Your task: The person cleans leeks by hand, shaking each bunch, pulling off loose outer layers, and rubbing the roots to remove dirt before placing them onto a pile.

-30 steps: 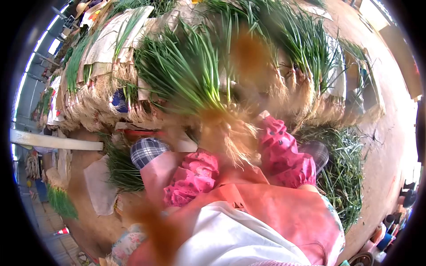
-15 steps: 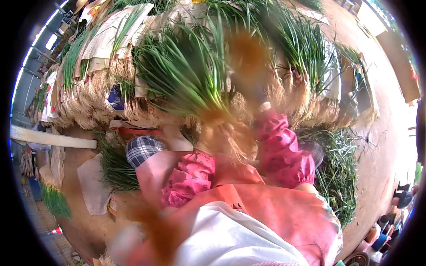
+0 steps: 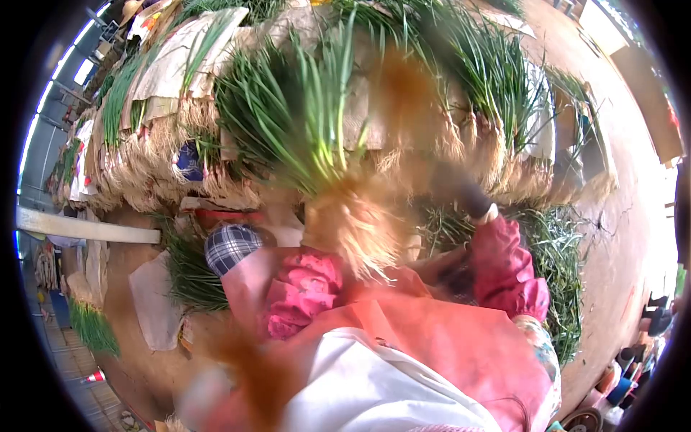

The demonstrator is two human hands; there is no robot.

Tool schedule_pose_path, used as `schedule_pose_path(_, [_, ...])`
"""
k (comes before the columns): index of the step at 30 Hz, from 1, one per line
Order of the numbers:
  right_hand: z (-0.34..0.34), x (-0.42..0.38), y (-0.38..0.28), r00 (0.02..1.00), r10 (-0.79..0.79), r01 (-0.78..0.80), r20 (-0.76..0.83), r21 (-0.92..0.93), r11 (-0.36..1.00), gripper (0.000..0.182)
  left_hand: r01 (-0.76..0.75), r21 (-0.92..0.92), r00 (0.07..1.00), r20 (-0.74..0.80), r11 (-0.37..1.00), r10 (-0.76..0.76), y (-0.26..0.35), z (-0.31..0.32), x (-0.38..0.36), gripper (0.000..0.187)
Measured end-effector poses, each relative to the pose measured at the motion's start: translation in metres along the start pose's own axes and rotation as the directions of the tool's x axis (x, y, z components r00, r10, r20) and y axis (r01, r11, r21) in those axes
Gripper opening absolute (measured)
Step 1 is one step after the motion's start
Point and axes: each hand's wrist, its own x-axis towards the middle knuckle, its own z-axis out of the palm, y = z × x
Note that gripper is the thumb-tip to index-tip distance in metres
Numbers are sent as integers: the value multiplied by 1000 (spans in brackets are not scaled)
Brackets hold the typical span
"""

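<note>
My left hand (image 3: 322,223) is closed around a big bunch of green onions (image 3: 291,137) just in front of my apron. Its long leaves fan out away from me, and its pale, stringy roots (image 3: 363,234) hang toward my lap. My right hand (image 3: 461,189), in a dark glove, is apart from the bunch on its right. Motion blur and a smear on the lens hide its fingers. Pink patterned sleeves cover both forearms.
More green onions (image 3: 497,101) lie along the bench ahead, roots toward me, with pale cloths (image 3: 188,54) among them. Loose green leaves (image 3: 554,288) are heaped at my right, more (image 3: 194,277) at my left. A pale beam (image 3: 86,225) juts in from the left.
My right hand has moved away from the bunch, to the right. The bunch's roots have shifted slightly left and toward me, and its leaves have swung left.
</note>
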Motion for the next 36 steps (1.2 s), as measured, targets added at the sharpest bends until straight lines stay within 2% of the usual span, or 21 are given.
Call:
schedule_pose_path(2, [14,3,-72,927,331,-236,178,-409,881,21,51,-105,999,5,993,-50,-2,-7,1,36])
schedule_pose_path(3, [21,5,-111,840,478,-243,257,-610,754,25,85,-153,996,16,985,-83,-3,-8,3,35])
schedule_pose_path(5, [22,45,-137,893,442,-450,-89,-228,864,29,68,-32,996,61,997,-66,-3,2,1,34])
schedule_pose_path(6, [25,60,-137,898,298,-245,-323,193,950,30,24,76,996,85,997,-30,-4,17,-1,33])
schedule_pose_path(9, [55,125,-97,825,554,-269,-111,785,558,25,98,-128,989,123,987,-83,7,55,-14,27])
schedule_pose_path(10, [56,131,-72,844,460,-141,-276,713,687,22,69,-85,981,186,994,-53,13,44,-14,28])
schedule_pose_path(11, [44,123,-88,710,404,-58,-577,523,850,19,34,-46,969,247,998,-22,23,42,-15,29])
schedule_pose_path(12, [24,112,-103,634,341,25,-694,459,888,17,246,-152,948,244,957,-205,42,36,-23,30])
schedule_pose_path(13, [3,102,-120,542,271,89,-795,376,922,15,304,-69,930,237,950,-280,54,16,-20,30])
schedule_pose_path(14, [-12,97,-127,556,273,214,-785,452,866,15,365,14,905,227,931,-359,59,0,-16,29])
schedule_pose_path(16, [-1,93,-149,543,211,257,-813,400,880,15,266,91,961,-98,960,-257,56,30,-12,29])
schedule_pose_path(18, [25,95,-152,611,200,198,-766,392,899,18,248,226,965,-145,942,-219,43,39,3,29])
schedule_pose_path(20, [61,99,-144,743,230,44,-629,388,921,22,98,555,993,-2,826,-117,31,64,2,28])
schedule_pose_path(22, [116,106,-116,799,68,-119,-598,-47,992,28,-9,753,999,40,658,-32,3,39,10,28])
schedule_pose_path(24, [131,104,-127,693,-62,-29,-718,-114,993,28,0,870,999,-19,494,34,-45,-44,27,29])
schedule_pose_path(27, [133,95,-114,806,126,104,-578,349,931,24,-83,692,996,41,717,76,-33,-16,12,25])
schedule_pose_path(28, [129,90,-111,785,127,106,-607,334,937,24,-86,630,996,58,771,64,-21,4,3,23])
schedule_pose_path(29, [120,83,-110,761,127,108,-636,318,942,23,142,332,989,-11,932,-147,-13,14,2,22])
schedule_pose_path(30, [108,79,-103,750,131,86,-648,292,953,24,352,-18,936,0,936,-352,-10,18,6,21])
schedule_pose_path(32, [91,70,-83,783,147,-46,-604,178,983,25,336,-96,929,-131,937,-346,-9,23,7,21])
schedule_pose_path(36, [115,76,-87,784,77,-87,-616,14,996,27,276,-41,949,-144,960,-279,-10,21,1,26])
